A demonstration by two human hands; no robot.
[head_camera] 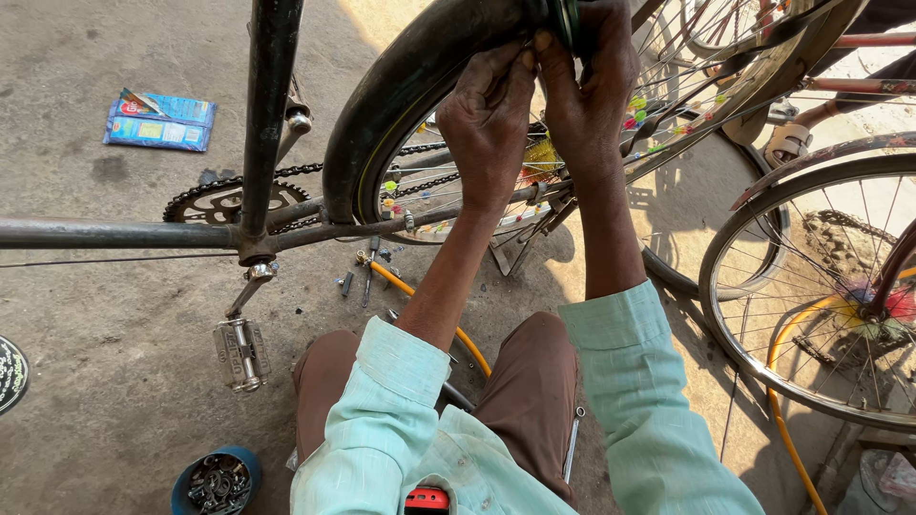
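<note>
My left hand (489, 119) and my right hand (590, 91) are both raised to the rear wheel of a dark bicycle. Both grip the black tyre (401, 91) at the top of the rim, fingers curled over its edge and close together. The wheel's spokes (448, 195) carry small coloured beads. The chain and chainring (224, 200) sit left of the wheel, with a metal pedal (240, 353) hanging below the frame tube (114, 234). I am crouched with my knees under the wheel.
Hand tools (367, 277) and a yellow hose (420, 296) lie on the concrete under the wheel. A blue bowl of small metal parts (216, 482) stands near my left knee. A blue packet (159, 121) lies far left. Another bicycle's wheel (821, 296) is at right.
</note>
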